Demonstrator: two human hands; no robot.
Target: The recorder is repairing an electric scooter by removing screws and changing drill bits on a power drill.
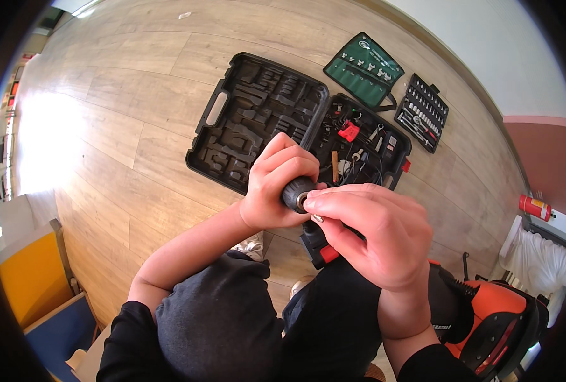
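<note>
Black-and-red cordless drill (pixel 293 193), left hand (pixel 273 184) clasped around its chuck, right hand (pixel 381 229) pinching small silver metal piece (pixel 318 218) beside chuck mouth.

Can spot white print (pixel 379 53) and an oval logo (pixel 364 44) on the green pouch (pixel 363 74); also tiny blurry letters (pixel 441 326) by the orange gear (pixel 496 299), lower right; can't make those out

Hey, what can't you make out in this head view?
Head view:
Small silvery metal piece: mostly covered by the right hand.
Black-and-red power drill: body mostly hidden by the left hand.
Silvery sockets, upper right: too small to tell sizes.
Yellow flat panel: cut off by the fisheye rim.
</note>
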